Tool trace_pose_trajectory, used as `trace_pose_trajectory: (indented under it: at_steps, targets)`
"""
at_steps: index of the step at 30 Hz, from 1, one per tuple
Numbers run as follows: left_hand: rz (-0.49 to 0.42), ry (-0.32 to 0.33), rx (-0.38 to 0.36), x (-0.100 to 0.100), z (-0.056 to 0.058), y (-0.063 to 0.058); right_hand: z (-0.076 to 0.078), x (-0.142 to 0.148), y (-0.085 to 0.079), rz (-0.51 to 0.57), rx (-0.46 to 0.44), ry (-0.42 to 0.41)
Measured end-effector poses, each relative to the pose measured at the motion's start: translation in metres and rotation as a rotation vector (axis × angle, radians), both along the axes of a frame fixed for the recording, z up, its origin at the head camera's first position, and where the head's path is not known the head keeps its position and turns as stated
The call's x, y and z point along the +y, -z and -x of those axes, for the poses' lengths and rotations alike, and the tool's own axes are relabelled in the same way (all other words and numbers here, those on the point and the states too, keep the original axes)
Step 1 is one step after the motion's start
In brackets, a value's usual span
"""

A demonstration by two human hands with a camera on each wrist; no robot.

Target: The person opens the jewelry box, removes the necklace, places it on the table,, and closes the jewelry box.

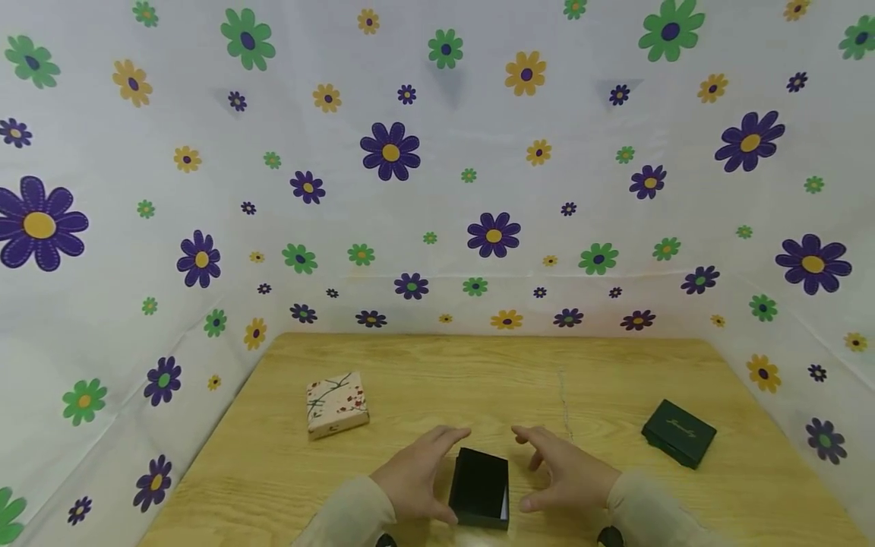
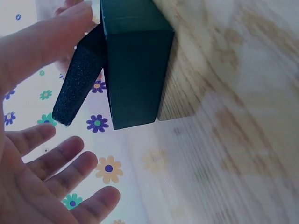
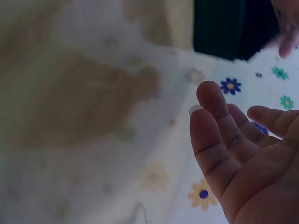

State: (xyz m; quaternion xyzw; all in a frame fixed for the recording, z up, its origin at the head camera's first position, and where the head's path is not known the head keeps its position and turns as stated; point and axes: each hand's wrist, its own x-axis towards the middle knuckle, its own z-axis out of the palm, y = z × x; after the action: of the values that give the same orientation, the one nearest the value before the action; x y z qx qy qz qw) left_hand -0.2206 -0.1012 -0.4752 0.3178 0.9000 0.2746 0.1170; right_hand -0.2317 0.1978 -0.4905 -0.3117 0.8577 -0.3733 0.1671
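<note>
A small dark green box (image 1: 481,523) sits open near the front of the table, between both hands. Inside it lies a black foam pad (image 1: 481,482); in the left wrist view the pad (image 2: 79,77) tilts up out of the box (image 2: 138,79). My left hand (image 1: 415,475) is spread at the box's left side, its thumb by the near left corner; whether it touches is unclear. Apart from the box on the right, my right hand (image 1: 567,469) holds nothing, its fingers loosely bent. A thin silvery chain (image 1: 564,406) lies stretched out beyond the right hand.
A dark green lid (image 1: 680,431) with gold lettering lies on the right of the wood-grain table (image 1: 437,372). At the back left is a cream box (image 1: 336,403) with a red blossom pattern. Flower-printed white cloth (image 1: 437,205) surrounds the table's back and sides.
</note>
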Motion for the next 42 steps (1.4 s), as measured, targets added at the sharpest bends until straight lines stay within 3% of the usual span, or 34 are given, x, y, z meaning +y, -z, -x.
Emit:
trace_pose_trajectory:
  at_steps: [6,13,19,26,42]
  targets:
    - [0.038,0.063,0.072,0.002,-0.001,-0.001,-0.010,-0.014,0.013,0.002,0.055,-0.074]
    - [0.074,0.090,0.166,0.002,0.000,-0.001,-0.014,-0.023,0.009,-0.023,0.049,-0.089]
    - [0.079,0.083,0.164,0.001,0.000,-0.001,-0.016,-0.024,0.006,-0.046,0.033,-0.092]
    - [0.015,0.123,0.134,-0.001,-0.002,0.000,-0.014,-0.026,0.008,-0.053,0.062,-0.114]
    - [0.050,0.143,0.180,-0.001,-0.001,-0.001,-0.015,-0.028,0.004,-0.087,0.063,-0.104]
